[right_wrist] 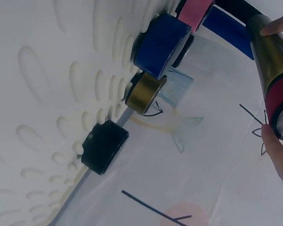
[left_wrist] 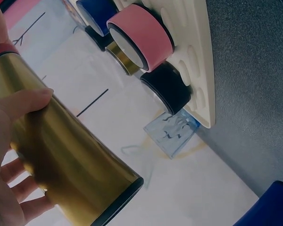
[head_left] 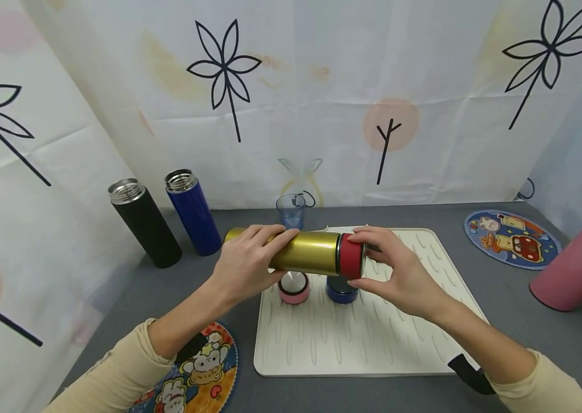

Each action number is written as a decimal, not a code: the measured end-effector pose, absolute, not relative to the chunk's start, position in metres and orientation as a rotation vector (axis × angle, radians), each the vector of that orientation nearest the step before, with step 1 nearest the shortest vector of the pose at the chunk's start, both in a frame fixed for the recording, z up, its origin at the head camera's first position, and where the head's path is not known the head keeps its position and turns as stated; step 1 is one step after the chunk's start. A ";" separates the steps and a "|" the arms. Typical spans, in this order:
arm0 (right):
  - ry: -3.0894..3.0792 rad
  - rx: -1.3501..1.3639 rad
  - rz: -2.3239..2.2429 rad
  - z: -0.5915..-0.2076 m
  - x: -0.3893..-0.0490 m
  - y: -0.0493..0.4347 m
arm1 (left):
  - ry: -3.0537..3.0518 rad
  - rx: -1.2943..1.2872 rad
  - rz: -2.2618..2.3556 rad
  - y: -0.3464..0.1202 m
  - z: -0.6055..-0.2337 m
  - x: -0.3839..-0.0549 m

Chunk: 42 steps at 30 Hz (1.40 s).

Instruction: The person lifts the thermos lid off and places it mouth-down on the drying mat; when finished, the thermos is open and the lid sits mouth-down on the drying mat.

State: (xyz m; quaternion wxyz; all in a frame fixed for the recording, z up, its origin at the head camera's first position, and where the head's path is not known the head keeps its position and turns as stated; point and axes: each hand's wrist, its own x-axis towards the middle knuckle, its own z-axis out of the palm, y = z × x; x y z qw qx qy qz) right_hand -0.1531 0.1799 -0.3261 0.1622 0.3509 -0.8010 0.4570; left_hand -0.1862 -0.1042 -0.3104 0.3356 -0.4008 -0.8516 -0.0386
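A gold vacuum flask (head_left: 311, 252) lies level in the air above the white ribbed mat (head_left: 363, 344), with a red lid (head_left: 351, 256) at its right end. My left hand (head_left: 244, 258) grips its body, thumb and fingers wrapped round the gold wall (left_wrist: 70, 141). Thumb and fingertips of my right hand (head_left: 399, 272) pinch the red lid from above and below. Beneath the flask, a pink lid (head_left: 293, 289) and a blue lid (head_left: 342, 291) rest on the mat. The right wrist view also shows a gold lid (right_wrist: 145, 92) and a dark lid (right_wrist: 105, 147) there.
An open black flask (head_left: 148, 229) and an open blue flask (head_left: 195, 215) stand at the back left. Behind the mat is a clear glass (head_left: 291, 211). Cartoon placemats lie at back right (head_left: 512, 240) and front left (head_left: 205, 367). A pink flask (head_left: 574, 264) stands on the right.
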 end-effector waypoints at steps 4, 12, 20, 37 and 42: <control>-2.339 0.924 1.318 -0.325 -0.150 0.178 | -2.206 -1.051 -0.088 -0.104 -0.310 -0.185; -2.608 0.418 1.867 -0.309 -0.148 0.175 | -2.187 -1.059 -0.068 -0.103 -0.311 -0.185; -2.569 0.274 2.180 -0.302 -0.150 0.171 | -2.187 -1.061 -0.037 -0.101 -0.311 -0.185; -2.505 0.698 1.701 -0.317 -0.152 0.176 | -2.268 -1.021 -0.101 -0.104 -0.315 -0.183; -2.415 0.859 1.568 -0.319 -0.153 0.177 | -2.278 -1.022 -0.118 -0.106 -0.315 -0.182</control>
